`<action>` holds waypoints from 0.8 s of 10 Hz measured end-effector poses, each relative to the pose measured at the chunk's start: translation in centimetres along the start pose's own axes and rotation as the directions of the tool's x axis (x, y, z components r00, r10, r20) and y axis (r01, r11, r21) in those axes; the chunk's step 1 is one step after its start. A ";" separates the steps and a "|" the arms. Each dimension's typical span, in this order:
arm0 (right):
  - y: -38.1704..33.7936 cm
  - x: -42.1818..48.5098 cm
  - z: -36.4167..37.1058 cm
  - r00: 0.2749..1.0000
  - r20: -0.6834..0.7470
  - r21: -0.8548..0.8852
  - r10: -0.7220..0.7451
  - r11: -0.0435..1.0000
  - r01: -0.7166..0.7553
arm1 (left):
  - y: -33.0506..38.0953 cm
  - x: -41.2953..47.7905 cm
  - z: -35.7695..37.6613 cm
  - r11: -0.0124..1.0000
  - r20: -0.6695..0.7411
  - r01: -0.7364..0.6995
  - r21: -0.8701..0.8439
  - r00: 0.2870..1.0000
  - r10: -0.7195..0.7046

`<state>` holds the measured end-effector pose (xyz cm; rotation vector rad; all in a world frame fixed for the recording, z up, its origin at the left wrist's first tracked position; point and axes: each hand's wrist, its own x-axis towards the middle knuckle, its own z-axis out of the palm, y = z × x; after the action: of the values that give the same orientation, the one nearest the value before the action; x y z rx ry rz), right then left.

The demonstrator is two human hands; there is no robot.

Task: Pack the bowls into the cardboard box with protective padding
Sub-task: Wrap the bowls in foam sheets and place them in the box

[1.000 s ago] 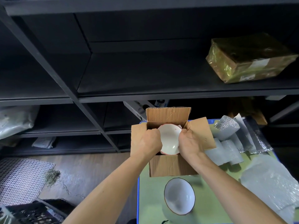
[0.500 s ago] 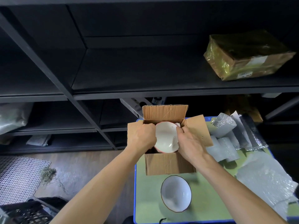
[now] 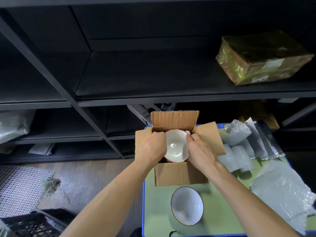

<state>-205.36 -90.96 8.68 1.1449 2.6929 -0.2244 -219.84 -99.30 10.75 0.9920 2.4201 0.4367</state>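
Observation:
An open cardboard box (image 3: 179,173) stands on the green table top with its flaps spread. A white bowl with a reddish rim (image 3: 176,146) sits tilted in the box's mouth, its inside facing me. My left hand (image 3: 154,145) grips the bowl's left rim with curled fingers. My right hand (image 3: 199,149) holds the right rim, and a bit of white padding (image 3: 187,132) shows at its fingertips. A second white bowl with a dark rim (image 3: 187,206) rests on the table in front of the box.
Rolled foam sheets (image 3: 239,156), foil bubble wrap (image 3: 263,139) and a large bubble sheet (image 3: 283,194) lie right of the box. The table has a blue edge (image 3: 143,202). Black shelving stands behind, with a wrapped parcel (image 3: 261,59) on it. A black crate (image 3: 30,224) sits on the floor.
Both hands have shifted around the bowl's rim inside the box, and the bowl has settled slightly lower. The camera view has drifted a little.

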 end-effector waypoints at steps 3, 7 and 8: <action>0.1 0.1 0.2 1.000 0.005 0.045 -0.021 0.999 0.021 | -0.9 -0.2 1.9 0.872 -0.074 0.239 -0.428 0.952 -0.297; -0.2 0.0 0.4 1.000 0.008 0.068 -0.012 0.998 0.012 | -0.6 -1.1 1.1 0.879 -0.093 0.219 -0.424 0.955 -0.283; -0.2 -0.5 0.5 1.000 -0.012 0.096 -0.004 0.995 0.005 | -0.9 -1.1 1.2 0.966 -0.049 0.123 -0.227 0.989 -0.138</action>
<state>-205.06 -91.53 8.35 1.1697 2.7223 -0.3517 -219.01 -100.54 9.68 0.7274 2.4100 0.6863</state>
